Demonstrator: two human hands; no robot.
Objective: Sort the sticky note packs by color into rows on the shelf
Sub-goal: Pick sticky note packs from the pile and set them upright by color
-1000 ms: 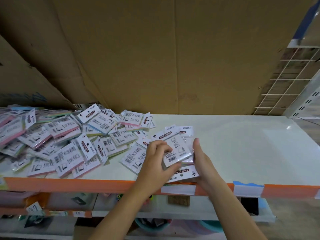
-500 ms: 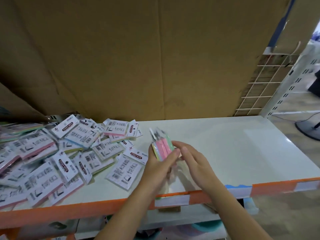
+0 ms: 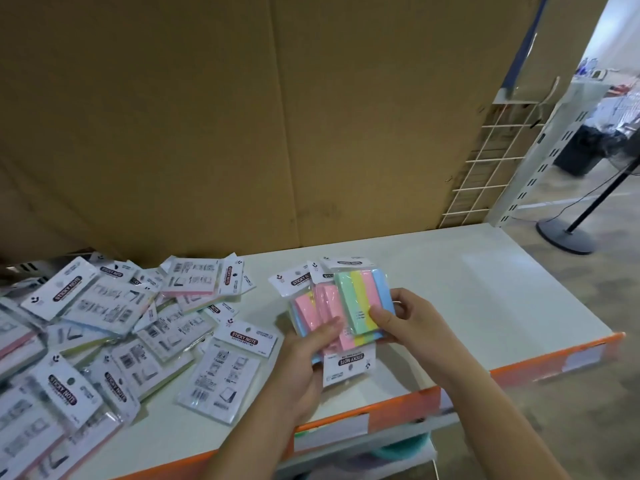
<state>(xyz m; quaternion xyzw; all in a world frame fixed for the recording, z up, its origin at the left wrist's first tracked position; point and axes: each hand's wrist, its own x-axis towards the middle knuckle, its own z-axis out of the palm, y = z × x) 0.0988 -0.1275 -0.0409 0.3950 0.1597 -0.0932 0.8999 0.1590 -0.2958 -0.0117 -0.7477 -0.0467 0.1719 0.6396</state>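
While the left hand and right hand both pinch a fanned clutch of clear-wrapped pastel sticky note packs above the white orange-edged shelf, this reads as the colour-check step; next: split off one pack, lay it on the shelf's right side. Beyond, left, the heap of face-down packs is frame-cut, colours mostly unreadable; fan count unclear.

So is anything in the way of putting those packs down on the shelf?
Nothing visible. The left hand and right hand hold the packs over the shelf; the loose pile lies off to the left.
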